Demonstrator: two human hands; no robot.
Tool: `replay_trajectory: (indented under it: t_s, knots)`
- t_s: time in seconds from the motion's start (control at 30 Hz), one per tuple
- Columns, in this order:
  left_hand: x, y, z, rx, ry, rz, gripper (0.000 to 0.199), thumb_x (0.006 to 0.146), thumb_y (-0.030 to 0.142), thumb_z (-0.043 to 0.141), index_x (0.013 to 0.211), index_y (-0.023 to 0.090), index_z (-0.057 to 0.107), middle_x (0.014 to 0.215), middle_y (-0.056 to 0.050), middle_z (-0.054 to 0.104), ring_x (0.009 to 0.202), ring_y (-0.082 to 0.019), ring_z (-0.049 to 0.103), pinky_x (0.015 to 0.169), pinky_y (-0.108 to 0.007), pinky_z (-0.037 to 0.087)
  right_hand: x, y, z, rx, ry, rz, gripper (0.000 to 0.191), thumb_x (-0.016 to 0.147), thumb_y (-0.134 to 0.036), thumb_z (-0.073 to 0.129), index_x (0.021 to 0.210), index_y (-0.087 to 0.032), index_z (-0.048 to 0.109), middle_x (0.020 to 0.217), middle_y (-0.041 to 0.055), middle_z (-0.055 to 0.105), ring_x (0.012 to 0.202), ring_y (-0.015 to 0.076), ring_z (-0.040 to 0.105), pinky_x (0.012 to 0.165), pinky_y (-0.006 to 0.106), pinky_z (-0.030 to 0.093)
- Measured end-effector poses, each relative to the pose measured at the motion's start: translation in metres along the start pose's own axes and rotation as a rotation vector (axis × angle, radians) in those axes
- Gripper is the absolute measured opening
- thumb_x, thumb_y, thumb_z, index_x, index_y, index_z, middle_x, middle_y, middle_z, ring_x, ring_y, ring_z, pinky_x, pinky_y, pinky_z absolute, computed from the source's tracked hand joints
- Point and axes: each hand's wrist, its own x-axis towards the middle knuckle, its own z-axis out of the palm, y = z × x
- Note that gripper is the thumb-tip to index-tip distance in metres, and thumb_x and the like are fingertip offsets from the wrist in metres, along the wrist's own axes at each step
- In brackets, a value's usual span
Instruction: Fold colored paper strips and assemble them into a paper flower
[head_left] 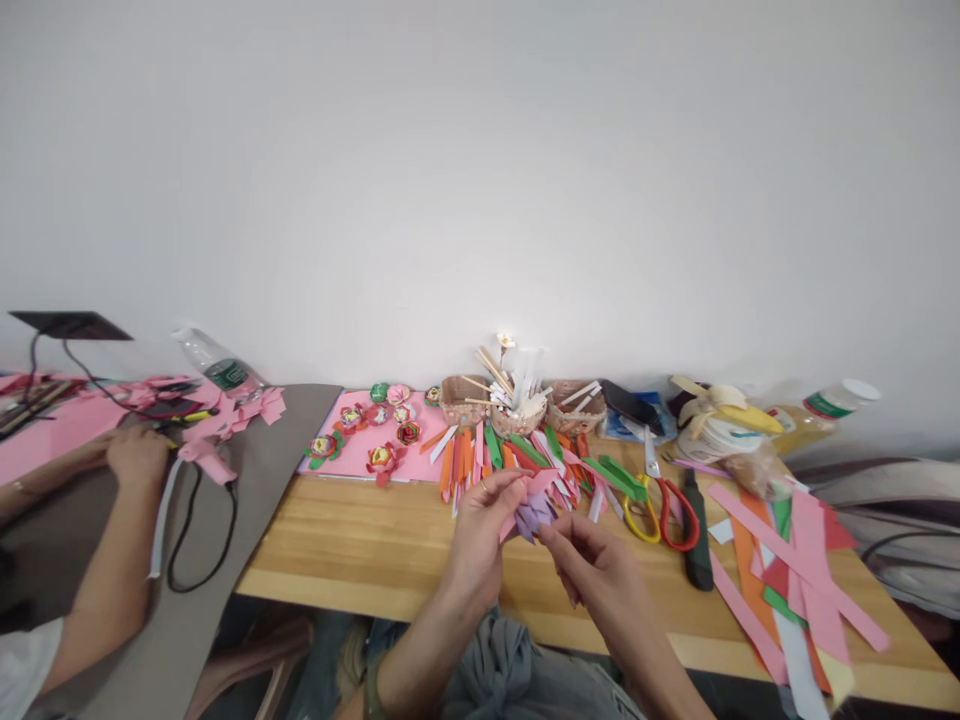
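Note:
A small pink and purple folded paper piece [534,513] is held in front of me above the table's front part. My left hand [480,525] is closed and pinches it from its left side. From the lower right, the thumb and fingertips of my right hand [596,565] close on its purple edge. Just beyond both hands lies a pile of narrow paper strips [469,460] in orange, white, green and pink. Scissors with red and yellow handles [679,515] lie to the right of my right hand, beside a dark tool [697,540].
Several paper flowers [384,458] rest on a pink sheet [352,410]. Woven baskets [459,402] hold sticks and white rolls. Longer paper strips [814,560] cover the right side. At left, a co-worker's arm [112,560] rests near a pink glue gun [208,458] and its cord.

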Motion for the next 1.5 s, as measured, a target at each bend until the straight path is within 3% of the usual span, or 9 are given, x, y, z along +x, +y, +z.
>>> replay_trajectory:
  t_s: [0.4,0.47,0.53,0.67,0.8,0.97,1.2,1.37,1.5]
  knots:
    - [0.003,-0.002,-0.005,-0.146,-0.080,-0.040,0.026,0.062,0.035,0.077,0.062,0.014,0.060,0.066,0.002,0.057,0.059,-0.009,0.052,0.055,-0.019,0.040,-0.002,0.006,-0.006,-0.159,0.105,-0.158,0.038,0.077,-0.049,0.056,0.055,-0.019,0.051,0.049,-0.0038,0.041,0.044,0.0113,0.038,0.042,0.023,0.031]
    - [0.006,-0.002,-0.005,-0.194,-0.106,-0.042,0.027,0.064,0.036,0.076,0.062,0.015,0.059,0.069,0.001,0.059,0.062,-0.010,0.054,0.058,-0.021,0.041,-0.003,0.010,-0.008,-0.202,0.178,-0.271,0.032,0.079,-0.044,0.056,0.059,-0.019,0.051,0.053,-0.0022,0.046,0.048,0.0134,0.044,0.046,0.025,0.036]
    - [0.007,-0.001,-0.004,-0.251,-0.095,-0.081,0.025,0.063,0.034,0.076,0.064,0.015,0.060,0.071,0.000,0.062,0.063,-0.011,0.057,0.060,-0.023,0.043,-0.001,0.016,-0.009,-0.308,0.278,-0.539,0.019,0.079,-0.038,0.059,0.077,-0.020,0.056,0.072,0.0029,0.059,0.065,0.0188,0.056,0.057,0.029,0.045]
    - [0.006,0.003,-0.001,-0.316,-0.021,-0.224,0.018,0.064,0.025,0.076,0.070,0.014,0.063,0.071,-0.001,0.066,0.063,-0.013,0.061,0.062,-0.024,0.046,0.011,0.025,-0.008,-0.544,0.256,-0.872,0.065,0.073,-0.050,0.065,0.127,-0.023,0.041,0.121,0.0139,0.053,0.113,0.0326,0.048,0.090,0.050,0.041]
    - [0.005,0.004,0.000,-0.310,-0.004,-0.300,0.013,0.067,0.021,0.072,0.070,0.011,0.064,0.066,-0.003,0.066,0.056,-0.013,0.061,0.056,-0.024,0.045,0.021,0.023,-0.008,-0.683,0.291,-0.936,0.089,0.067,-0.057,0.067,0.137,-0.021,0.027,0.132,0.0164,0.045,0.127,0.0378,0.032,0.100,0.057,0.026]
    - [0.005,-0.006,0.002,-0.329,0.030,-0.241,0.017,0.064,0.026,0.074,0.070,0.014,0.064,0.062,0.000,0.062,0.055,-0.012,0.058,0.054,-0.023,0.042,0.026,0.013,0.006,-0.684,0.114,-0.825,0.078,0.065,-0.045,0.073,0.130,-0.022,0.037,0.126,0.0129,0.055,0.120,0.0344,0.045,0.103,0.055,0.018]
    - [0.001,-0.017,0.002,-0.380,0.030,-0.077,0.015,0.061,0.022,0.073,0.066,0.014,0.061,0.068,0.001,0.059,0.067,-0.010,0.057,0.066,-0.020,0.044,0.028,0.014,0.027,-0.317,0.239,-0.789,0.008,0.078,-0.020,0.060,0.082,-0.025,0.055,0.083,0.0023,0.066,0.096,0.0253,0.059,0.087,0.044,0.036]
    - [0.000,-0.015,0.002,-0.379,0.027,-0.089,0.014,0.065,0.023,0.072,0.068,0.013,0.062,0.068,0.001,0.058,0.061,-0.007,0.054,0.058,-0.018,0.043,0.027,0.015,0.029,-0.193,0.268,-0.804,0.012,0.085,-0.022,0.049,0.073,-0.024,0.050,0.074,0.0010,0.062,0.084,0.0216,0.059,0.081,0.041,0.039]
    - [-0.007,-0.016,0.005,-0.356,-0.113,-0.046,0.030,0.071,0.043,0.067,0.080,0.014,0.066,0.082,-0.004,0.064,0.081,-0.014,0.061,0.074,-0.024,0.048,0.031,0.015,0.029,-0.092,0.296,-0.759,0.015,0.088,-0.028,0.047,0.074,-0.024,0.046,0.075,0.0012,0.059,0.082,0.0201,0.059,0.079,0.040,0.042]
